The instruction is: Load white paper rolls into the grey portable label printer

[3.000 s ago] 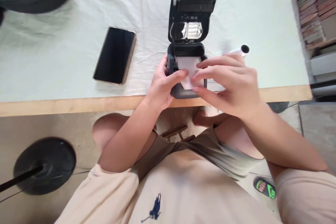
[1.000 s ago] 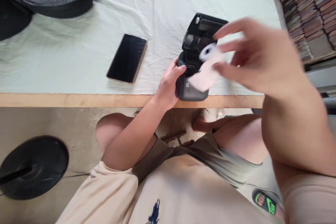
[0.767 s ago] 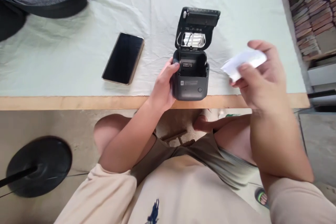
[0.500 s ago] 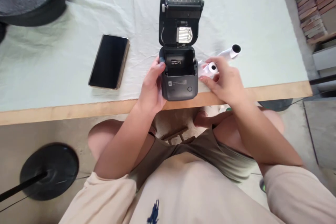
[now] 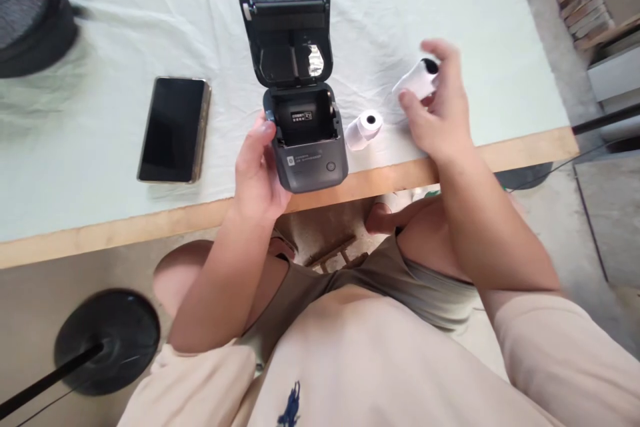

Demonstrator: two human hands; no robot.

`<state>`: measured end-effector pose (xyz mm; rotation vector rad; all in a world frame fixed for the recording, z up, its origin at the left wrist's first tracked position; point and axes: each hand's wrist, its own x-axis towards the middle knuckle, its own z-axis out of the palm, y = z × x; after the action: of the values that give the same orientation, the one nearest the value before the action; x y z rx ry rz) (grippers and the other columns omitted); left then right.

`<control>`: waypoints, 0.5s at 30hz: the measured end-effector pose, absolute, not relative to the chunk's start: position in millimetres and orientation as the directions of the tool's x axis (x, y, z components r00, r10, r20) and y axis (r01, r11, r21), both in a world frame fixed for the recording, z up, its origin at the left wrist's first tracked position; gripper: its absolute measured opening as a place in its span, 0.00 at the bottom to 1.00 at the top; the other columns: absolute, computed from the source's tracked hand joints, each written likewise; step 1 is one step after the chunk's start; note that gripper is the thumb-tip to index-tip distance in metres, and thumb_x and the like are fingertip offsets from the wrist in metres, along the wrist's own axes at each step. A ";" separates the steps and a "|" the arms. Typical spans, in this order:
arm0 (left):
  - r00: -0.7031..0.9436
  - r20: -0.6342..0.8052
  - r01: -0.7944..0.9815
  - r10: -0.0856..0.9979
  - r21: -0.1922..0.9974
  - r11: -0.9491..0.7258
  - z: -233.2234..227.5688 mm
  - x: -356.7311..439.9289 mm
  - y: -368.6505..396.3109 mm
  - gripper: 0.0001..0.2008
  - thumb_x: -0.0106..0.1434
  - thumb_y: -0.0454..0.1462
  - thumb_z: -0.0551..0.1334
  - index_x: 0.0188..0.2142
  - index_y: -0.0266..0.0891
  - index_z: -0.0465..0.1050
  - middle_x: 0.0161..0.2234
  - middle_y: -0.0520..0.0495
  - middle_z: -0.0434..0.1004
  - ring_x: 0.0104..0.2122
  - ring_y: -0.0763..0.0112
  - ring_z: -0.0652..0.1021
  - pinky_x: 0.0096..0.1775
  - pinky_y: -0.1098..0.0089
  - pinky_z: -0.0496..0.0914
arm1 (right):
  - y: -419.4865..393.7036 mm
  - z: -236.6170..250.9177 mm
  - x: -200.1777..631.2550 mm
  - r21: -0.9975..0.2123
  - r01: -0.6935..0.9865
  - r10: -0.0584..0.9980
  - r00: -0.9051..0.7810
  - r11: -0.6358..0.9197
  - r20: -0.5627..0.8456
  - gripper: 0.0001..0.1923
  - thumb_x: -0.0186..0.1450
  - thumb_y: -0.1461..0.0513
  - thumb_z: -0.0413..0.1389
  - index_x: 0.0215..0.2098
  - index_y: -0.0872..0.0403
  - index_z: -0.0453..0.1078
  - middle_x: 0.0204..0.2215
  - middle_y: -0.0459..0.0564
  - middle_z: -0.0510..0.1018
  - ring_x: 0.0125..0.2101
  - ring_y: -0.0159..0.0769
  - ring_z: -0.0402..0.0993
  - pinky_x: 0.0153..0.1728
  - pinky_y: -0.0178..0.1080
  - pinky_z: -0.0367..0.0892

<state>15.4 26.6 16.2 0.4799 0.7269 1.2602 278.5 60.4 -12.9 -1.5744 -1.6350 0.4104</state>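
Dark grey label printer (image 5: 310,153) sitting at the near edge of the table (image 5: 450,167), lid (image 5: 287,33) standing open, paper bay empty. Left hand (image 5: 260,170) wrapping the printer's left side, thumb on the upper rim, forearm angling up from the lap. Right hand (image 5: 440,110) reaching out over the pale cloth (image 5: 125,27), fingers closing on a white paper roll (image 5: 417,80) lifted just clear of the surface. Second paper roll (image 5: 364,129) lying loose between printer and right hand, apart from both grips. Small label inside the bay and print on the printer's front too fine to read. Black phone (image 5: 174,129) lying flat well left of the printer.
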 end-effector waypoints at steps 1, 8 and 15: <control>0.134 -0.232 -0.678 0.964 0.688 0.260 16.1 15.4 26.7 0.06 0.71 0.38 0.61 0.41 0.44 0.79 0.38 0.52 0.86 0.49 0.62 0.85 0.57 0.67 0.79 | 58.0 -9.4 278.7 -0.814 0.559 0.944 0.157 0.158 0.291 0.31 0.68 0.58 0.57 0.67 0.40 0.55 0.56 0.52 0.77 0.46 0.40 0.77 0.43 0.43 0.76; 0.107 -0.200 -0.659 0.974 0.720 0.220 12.4 14.6 25.1 0.08 0.71 0.39 0.60 0.40 0.42 0.79 0.38 0.50 0.85 0.50 0.59 0.85 0.58 0.64 0.78 | 51.9 7.5 277.3 -0.955 -0.275 0.982 0.116 -0.112 -0.149 0.19 0.55 0.50 0.66 0.44 0.41 0.72 0.50 0.45 0.82 0.59 0.48 0.77 0.65 0.52 0.72; 0.166 -0.104 -0.705 0.981 0.682 0.192 13.0 15.8 22.7 0.12 0.74 0.34 0.55 0.42 0.43 0.78 0.38 0.50 0.84 0.58 0.58 0.81 0.60 0.59 0.78 | 31.3 35.2 238.9 -0.953 0.214 0.963 0.121 0.213 0.242 0.34 0.58 0.46 0.68 0.60 0.35 0.67 0.64 0.41 0.75 0.56 0.47 0.79 0.61 0.53 0.75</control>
<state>15.8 22.7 13.0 0.5533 0.6069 1.2910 238.9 31.3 35.2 -1.2414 -1.3425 0.8296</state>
